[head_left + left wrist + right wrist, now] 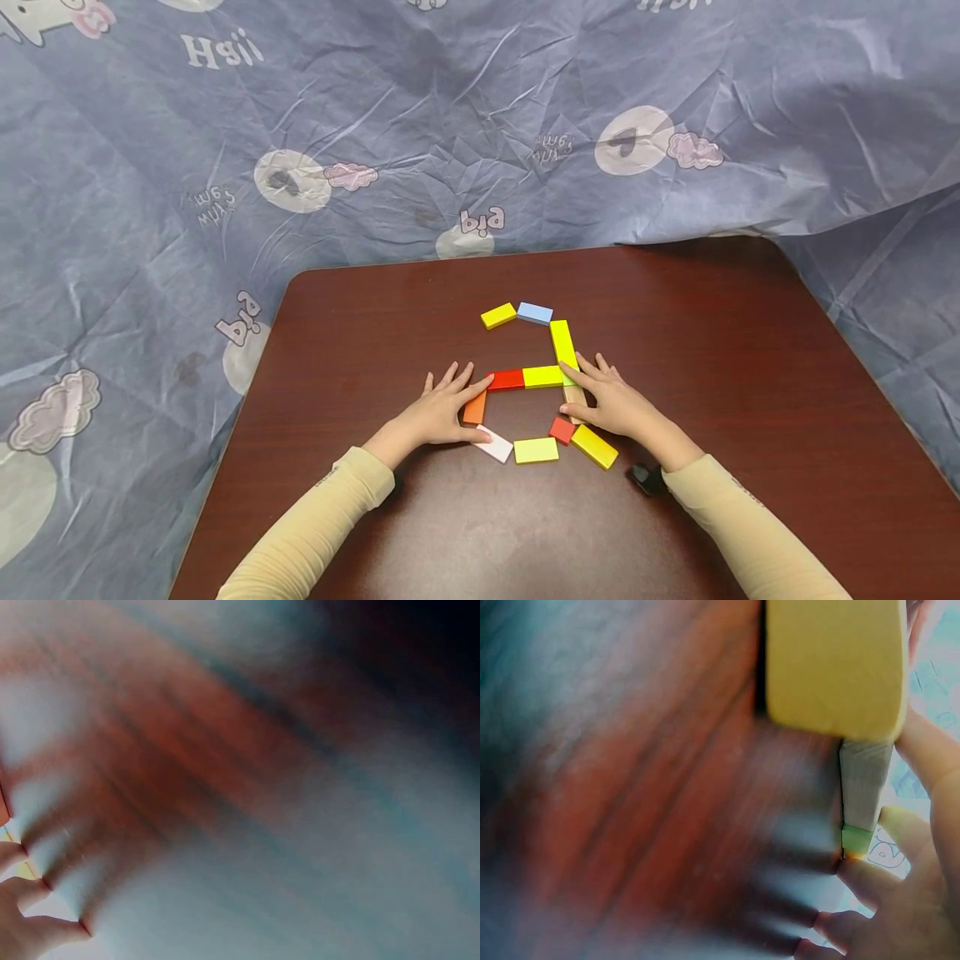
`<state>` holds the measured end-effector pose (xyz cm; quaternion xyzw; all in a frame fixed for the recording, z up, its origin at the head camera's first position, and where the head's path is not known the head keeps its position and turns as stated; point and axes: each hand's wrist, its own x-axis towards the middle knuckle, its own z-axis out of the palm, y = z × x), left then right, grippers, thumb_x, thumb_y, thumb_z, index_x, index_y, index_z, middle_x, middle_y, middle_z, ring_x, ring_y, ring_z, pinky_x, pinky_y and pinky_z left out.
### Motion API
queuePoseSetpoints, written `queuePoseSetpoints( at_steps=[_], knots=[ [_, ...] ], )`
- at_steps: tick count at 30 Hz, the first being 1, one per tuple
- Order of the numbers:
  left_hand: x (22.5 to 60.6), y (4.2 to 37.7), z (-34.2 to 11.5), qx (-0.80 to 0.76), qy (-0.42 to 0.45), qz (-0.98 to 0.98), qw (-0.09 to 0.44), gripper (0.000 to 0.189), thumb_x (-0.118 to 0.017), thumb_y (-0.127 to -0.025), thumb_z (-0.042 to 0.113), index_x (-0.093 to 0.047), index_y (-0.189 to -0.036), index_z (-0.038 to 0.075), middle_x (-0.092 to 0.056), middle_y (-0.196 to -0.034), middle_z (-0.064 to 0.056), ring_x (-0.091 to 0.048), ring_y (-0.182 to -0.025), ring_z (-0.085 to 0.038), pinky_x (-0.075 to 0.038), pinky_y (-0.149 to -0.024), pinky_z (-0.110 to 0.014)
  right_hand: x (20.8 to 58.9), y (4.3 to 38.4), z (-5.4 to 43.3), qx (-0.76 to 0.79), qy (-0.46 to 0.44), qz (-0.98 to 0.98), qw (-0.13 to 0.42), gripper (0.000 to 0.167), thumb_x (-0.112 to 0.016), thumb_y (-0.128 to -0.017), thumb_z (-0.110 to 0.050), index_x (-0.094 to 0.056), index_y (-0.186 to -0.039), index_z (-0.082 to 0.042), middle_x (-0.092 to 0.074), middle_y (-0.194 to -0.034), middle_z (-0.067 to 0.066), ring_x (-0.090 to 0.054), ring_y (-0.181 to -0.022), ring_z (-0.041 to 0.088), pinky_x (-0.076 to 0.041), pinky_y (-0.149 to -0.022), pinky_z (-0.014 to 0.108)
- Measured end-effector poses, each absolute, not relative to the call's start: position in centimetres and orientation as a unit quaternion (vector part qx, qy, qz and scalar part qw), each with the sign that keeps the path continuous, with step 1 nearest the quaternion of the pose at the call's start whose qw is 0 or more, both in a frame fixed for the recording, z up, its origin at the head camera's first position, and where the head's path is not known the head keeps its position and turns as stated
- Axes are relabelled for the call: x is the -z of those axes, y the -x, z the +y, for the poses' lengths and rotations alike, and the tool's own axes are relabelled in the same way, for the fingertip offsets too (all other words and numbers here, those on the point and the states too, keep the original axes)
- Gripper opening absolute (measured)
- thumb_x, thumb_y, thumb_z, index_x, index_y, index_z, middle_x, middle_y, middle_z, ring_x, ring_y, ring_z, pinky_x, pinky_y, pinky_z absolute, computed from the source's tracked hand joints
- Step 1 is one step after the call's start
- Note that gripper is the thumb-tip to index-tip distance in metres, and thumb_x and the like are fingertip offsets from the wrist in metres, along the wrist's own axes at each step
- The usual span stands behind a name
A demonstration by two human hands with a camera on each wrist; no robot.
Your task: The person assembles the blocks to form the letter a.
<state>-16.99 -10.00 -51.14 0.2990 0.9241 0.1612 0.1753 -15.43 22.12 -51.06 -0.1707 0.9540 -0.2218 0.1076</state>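
Observation:
In the head view, my left hand lies spread at the left side of a block outline. Its index fingertip touches the corner where the red block meets the orange block; its thumb rests on the white block. My right hand is at the right side, fingers extended. Its index finger reaches over the joint below the tall yellow block, and the thumb touches the wooden block. The right wrist view shows that wooden block beyond a large yellow block, with a green end by a fingertip.
A short yellow block and a blue block lie at the back. Another yellow block adjoins the red one. Nearer lie a pale yellow block, a small red block and a slanted yellow block. A patterned cloth hangs behind the table.

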Motion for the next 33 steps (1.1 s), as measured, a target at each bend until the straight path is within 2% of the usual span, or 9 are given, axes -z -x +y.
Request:
queuePoseSetpoints(
  at_steps=[13,20,27,30,33],
  knots=[
    [50.8,17.3,-10.4,-0.190,-0.278,0.925,0.176,0.091,-0.066,-0.084,0.062,-0.023,-0.158,0.029,-0.015,-0.165,-0.014,-0.008,-0.153,-0.039,-0.009,-0.118,-0.066,50.8,15.6,22.2,0.224,0.167,0.953,0.119,0.079,-0.069,-0.088,-0.048,-0.037,-0.153,-0.017,-0.026,-0.160,0.022,-0.014,-0.145,0.055,-0.017,-0.115,0.066],
    [50.8,17.6,-11.0,-0.210,-0.271,0.927,0.155,0.080,-0.062,-0.090,0.055,-0.031,-0.156,0.022,-0.021,-0.163,-0.016,-0.015,-0.152,-0.039,-0.014,-0.119,-0.063,50.8,15.6,22.2,0.226,0.169,0.952,0.117,0.078,-0.069,-0.088,-0.048,-0.037,-0.153,-0.016,-0.026,-0.160,0.022,-0.014,-0.145,0.056,-0.018,-0.115,0.066],
    [50.5,18.0,-11.3,-0.216,-0.266,0.928,0.145,0.075,-0.061,-0.092,0.052,-0.036,-0.154,0.019,-0.025,-0.162,-0.017,-0.016,-0.151,-0.039,-0.014,-0.118,-0.062,51.0,15.5,22.2,0.227,0.163,0.953,0.115,0.079,-0.068,-0.088,-0.049,-0.037,-0.153,-0.016,-0.027,-0.159,0.022,-0.015,-0.145,0.056,-0.018,-0.114,0.066],
    [50.4,18.1,-11.4,-0.222,-0.261,0.929,0.141,0.072,-0.061,-0.092,0.051,-0.039,-0.153,0.017,-0.026,-0.162,-0.017,-0.016,-0.151,-0.039,-0.014,-0.118,-0.063,50.9,15.5,22.2,0.235,0.159,0.952,0.116,0.077,-0.067,-0.090,-0.046,-0.037,-0.153,-0.015,-0.028,-0.159,0.022,-0.016,-0.144,0.056,-0.020,-0.114,0.067],
    [50.3,18.3,-11.6,-0.228,-0.258,0.929,0.139,0.070,-0.060,-0.093,0.051,-0.041,-0.151,0.017,-0.027,-0.161,-0.017,-0.016,-0.151,-0.039,-0.013,-0.118,-0.063,50.6,15.6,22.2,0.244,0.150,0.951,0.119,0.074,-0.066,-0.092,-0.043,-0.036,-0.153,-0.013,-0.027,-0.159,0.022,-0.019,-0.143,0.056,-0.026,-0.109,0.070]
  ],
)
